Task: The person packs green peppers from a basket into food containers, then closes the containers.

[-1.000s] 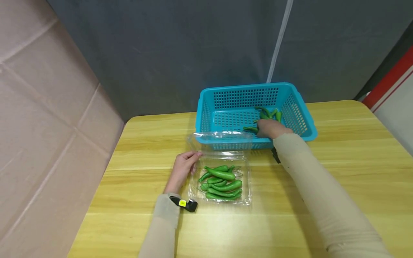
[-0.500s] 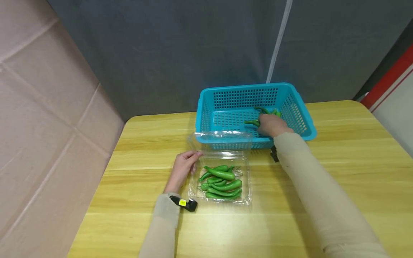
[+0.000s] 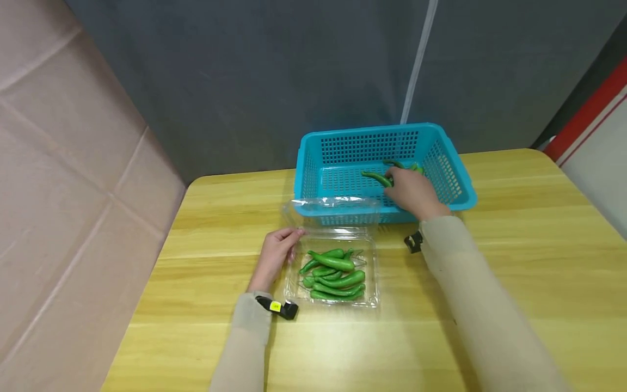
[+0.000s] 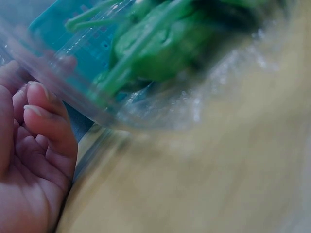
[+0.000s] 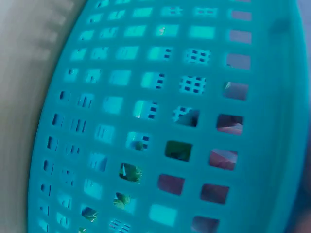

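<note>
In the head view, my right hand [image 3: 413, 191] is inside the blue plastic basket [image 3: 367, 131] and grips a green chili pepper [image 3: 376, 178], whose stem end sticks out to the left. My left hand [image 3: 275, 255] pinches the left edge of a clear plastic clamshell container [image 3: 373, 272] near its hinge. Several green peppers [image 3: 338, 294] lie in its base, and its lid [image 3: 333, 204] stands up against the basket's front. The left wrist view has my curled fingers [image 4: 53, 128] beside the clear wall. Through the basket's holes, the right wrist view shows only parts of my hand.
A few more green peppers [image 3: 416, 167] lie in the basket beyond my right hand, partly hidden by it. The wooden table [image 3: 206, 283] ends at a dark curtain [image 3: 235, 98] behind the basket. A pale padded wall [image 3: 59, 163] borders the left side.
My right hand has risen from the basket's bottom and drawn slightly up and left, lifting a green chili pepper. The left hand stays at the container's edge. The head view has shifted slightly.
</note>
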Available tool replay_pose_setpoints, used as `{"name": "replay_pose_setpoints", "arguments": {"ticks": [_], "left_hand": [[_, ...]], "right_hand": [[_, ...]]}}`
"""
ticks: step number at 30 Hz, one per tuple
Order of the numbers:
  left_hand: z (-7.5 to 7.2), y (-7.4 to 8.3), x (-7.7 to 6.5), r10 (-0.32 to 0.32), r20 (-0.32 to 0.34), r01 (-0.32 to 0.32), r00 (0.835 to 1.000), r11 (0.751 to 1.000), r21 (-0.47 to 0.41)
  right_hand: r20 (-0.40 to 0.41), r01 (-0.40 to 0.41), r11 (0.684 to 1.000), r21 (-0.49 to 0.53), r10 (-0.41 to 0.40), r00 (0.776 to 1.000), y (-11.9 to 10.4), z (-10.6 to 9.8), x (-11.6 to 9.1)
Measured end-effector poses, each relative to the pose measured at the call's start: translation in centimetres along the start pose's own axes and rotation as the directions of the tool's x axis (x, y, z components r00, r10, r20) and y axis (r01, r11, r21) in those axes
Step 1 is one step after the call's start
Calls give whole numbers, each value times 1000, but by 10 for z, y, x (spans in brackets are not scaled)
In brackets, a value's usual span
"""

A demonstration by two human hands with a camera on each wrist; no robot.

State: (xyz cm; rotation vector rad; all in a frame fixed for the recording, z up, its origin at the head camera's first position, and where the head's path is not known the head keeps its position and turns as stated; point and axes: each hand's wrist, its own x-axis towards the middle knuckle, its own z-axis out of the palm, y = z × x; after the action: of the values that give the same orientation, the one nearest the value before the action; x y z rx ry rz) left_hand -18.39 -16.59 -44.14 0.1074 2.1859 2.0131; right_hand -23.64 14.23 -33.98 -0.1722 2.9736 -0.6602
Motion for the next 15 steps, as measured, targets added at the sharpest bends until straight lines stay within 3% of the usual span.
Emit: {"name": "replay_pose_setpoints", "arguments": {"ticks": [3,10,15], "left_hand": [[2,5,-4,-7,8,7,1000,1000,-15],[2,-4,-2,20,-13,-20,1000,1000,7],[3,13,-7,10,1,-10,1000,1000,-5]], "right_hand": [[-13,-7,1000,20,7,1000,1,2,-6],[-91,-15,997,72,21,996,5,5,-15],[-214,-9,990,138,39,976,6,6,-17]]}}
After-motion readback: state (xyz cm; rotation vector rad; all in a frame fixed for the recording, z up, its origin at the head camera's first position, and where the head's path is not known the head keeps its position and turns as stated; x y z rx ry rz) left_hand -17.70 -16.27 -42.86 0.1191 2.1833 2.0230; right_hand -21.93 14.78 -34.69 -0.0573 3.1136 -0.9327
